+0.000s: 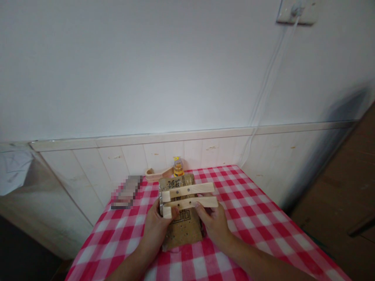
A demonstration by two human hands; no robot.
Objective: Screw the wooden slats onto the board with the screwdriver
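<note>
Two pale wooden pieces [190, 201], each with a pair of dark screw holes and a notched left end, lie side by side over a brown package with black print [183, 234]. My left hand [158, 220] is closed at the left end of the nearer piece, its thumb by the notch; its other fingers are hidden beside the package. Farther right, my right hand [215, 220] grips the same piece with the thumb on top. The farther piece runs just beyond both thumbs; whether anything touches it from below is hidden.
A red-and-white checked tablecloth [246, 210] covers the table. Behind the package are a curved wooden piece [150, 175] and a small yellow-labelled bottle [178, 168]. A pixelated flat object [127, 192] lies left. A cable [263, 93] hangs from the wall socket [297, 11]; brown furniture [336, 203] stands right.
</note>
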